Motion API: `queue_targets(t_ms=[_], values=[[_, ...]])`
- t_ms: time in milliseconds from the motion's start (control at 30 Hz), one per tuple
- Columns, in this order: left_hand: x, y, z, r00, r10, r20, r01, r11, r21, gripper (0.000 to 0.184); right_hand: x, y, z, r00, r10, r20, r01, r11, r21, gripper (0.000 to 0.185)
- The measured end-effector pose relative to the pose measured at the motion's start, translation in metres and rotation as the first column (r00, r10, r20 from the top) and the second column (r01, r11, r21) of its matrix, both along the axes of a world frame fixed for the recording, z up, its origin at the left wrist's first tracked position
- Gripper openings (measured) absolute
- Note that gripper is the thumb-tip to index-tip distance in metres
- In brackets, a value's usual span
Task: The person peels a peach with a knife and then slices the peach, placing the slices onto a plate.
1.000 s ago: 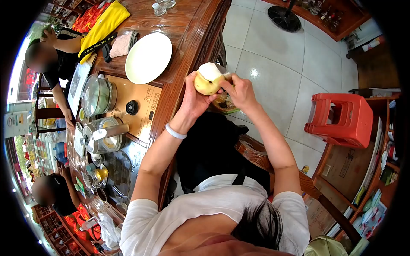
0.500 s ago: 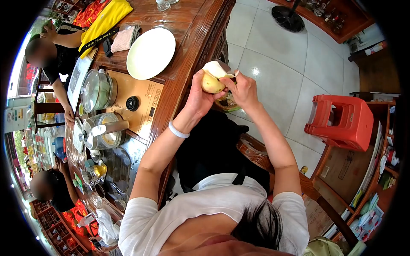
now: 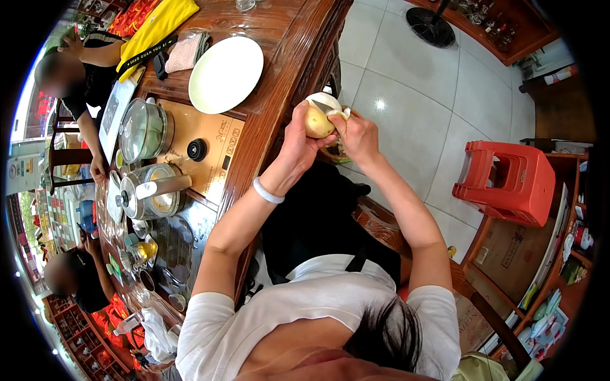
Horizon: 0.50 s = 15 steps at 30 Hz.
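Note:
A partly peeled, yellow-skinned fruit is held over the floor beside the table's edge. My left hand wraps round its left and lower side, with a pale band on that wrist. At the fruit's upper right, my right hand is closed on a small knife, whose blade lies against the bared white flesh. A strip of peel hangs by my right thumb. The knife's handle is hidden in the fingers. Below the hands, partly covered, is a container with scraps in it.
On the wooden table are a white oval plate, a glass pot, a glass kettle and cups. A red stool stands at the right, a black stand base at the top. Two people sit across the table.
The knife has moved over the fruit and its blade now shows against the white flesh. The fruit has turned in my left hand. The view has shifted slightly.

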State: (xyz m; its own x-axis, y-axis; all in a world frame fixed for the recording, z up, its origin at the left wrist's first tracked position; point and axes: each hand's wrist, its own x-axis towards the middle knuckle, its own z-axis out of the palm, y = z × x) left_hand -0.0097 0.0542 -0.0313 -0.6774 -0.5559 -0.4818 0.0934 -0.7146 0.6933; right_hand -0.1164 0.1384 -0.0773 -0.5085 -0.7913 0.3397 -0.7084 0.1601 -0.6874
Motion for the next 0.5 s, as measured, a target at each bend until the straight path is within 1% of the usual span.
queue_targets(t_ms=[100,167,200,267,300,367,400,433,500], values=[[0.000,0.001,0.000,0.999,0.021,0.041,-0.020,0.999,-0.030,0.050,0.005,0.001,-0.002,0.999,-0.024,-0.041,0.026,0.999,0.041,0.036],[0.000,0.000,-0.002,0.998,0.017,0.053,-0.013,0.997,-0.077,0.049,0.005,0.000,0.002,0.999,-0.033,0.017,0.032,0.997,0.068,0.039],[0.000,0.000,0.000,0.999,0.018,0.051,-0.014,0.997,-0.082,0.049,0.005,0.000,0.006,0.999,-0.032,0.015,0.031,0.998,0.063,0.039],[-0.003,0.001,0.003,0.997,0.068,0.031,-0.061,0.977,-0.203,0.047,0.003,0.003,0.013,0.980,-0.067,0.190,0.059,0.997,0.048,0.051],[-0.003,0.001,0.001,0.997,0.066,0.029,-0.059,0.977,-0.205,0.047,-0.001,0.006,0.017,0.980,-0.069,0.188,0.061,0.997,0.046,0.051],[-0.001,-0.001,-0.002,0.997,0.057,-0.048,-0.065,0.979,-0.192,0.046,-0.011,0.014,0.027,0.978,-0.132,0.163,0.114,0.987,0.112,0.055],[0.002,-0.005,0.002,0.994,-0.029,-0.105,0.017,0.993,-0.120,0.047,-0.019,0.016,0.029,0.976,-0.155,0.155,0.129,0.977,0.167,0.050],[0.002,-0.006,0.006,0.994,-0.033,-0.108,0.020,0.992,-0.123,0.047,-0.022,0.017,0.030,0.975,-0.158,0.153,0.133,0.978,0.164,0.050],[0.002,-0.008,0.015,0.991,0.028,-0.131,-0.025,0.999,0.024,0.048,-0.028,0.018,0.030,0.978,-0.196,0.065,0.194,0.980,0.037,0.044]])
